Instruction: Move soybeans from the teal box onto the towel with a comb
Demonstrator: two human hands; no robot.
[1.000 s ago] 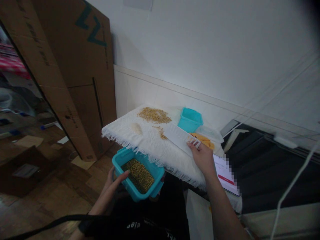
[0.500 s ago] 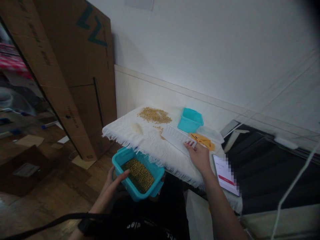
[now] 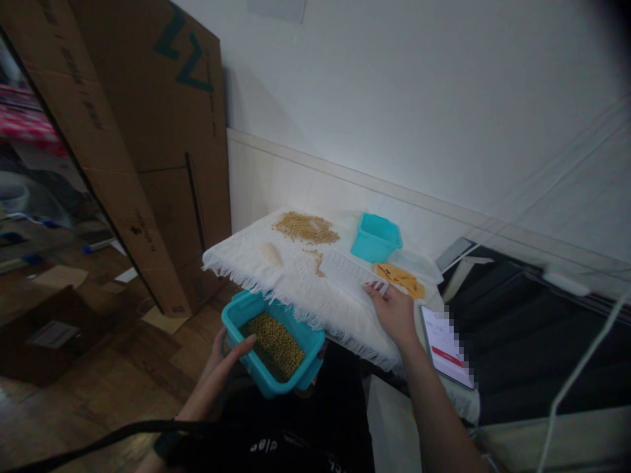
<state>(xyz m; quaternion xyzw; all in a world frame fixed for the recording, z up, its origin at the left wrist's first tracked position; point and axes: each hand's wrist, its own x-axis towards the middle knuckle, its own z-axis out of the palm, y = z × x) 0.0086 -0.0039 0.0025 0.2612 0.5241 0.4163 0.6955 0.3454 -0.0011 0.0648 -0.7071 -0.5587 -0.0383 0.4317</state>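
Note:
My left hand (image 3: 224, 368) grips the near-left side of a turquoise plastic bin (image 3: 313, 343), its thumb over the rim. Soybeans (image 3: 277, 343) cover the bottom of this bin, held just below the table's front edge. My right hand (image 3: 394, 316) pinches the right end of a white slotted plastic tray (image 3: 345, 270), low over the white tablecloth (image 3: 300, 295). A few loose soybeans (image 3: 318, 263) lie by the tray's left end. Farther back is a bigger heap of soybeans (image 3: 305, 226). A small pile of whitish grains (image 3: 271, 253) lies to the left.
A second turquoise bin (image 3: 369, 249) stands at the back of the table, beside a clear plastic container (image 3: 419, 264) and an orange cloth-like item (image 3: 400, 279). A phone (image 3: 446, 348) lies at the right edge. A tall cardboard box (image 3: 162, 131) stands left.
Hardly anything differs. Both hands keep their holds on the bin and the tray, and the whole view has shifted very slightly.

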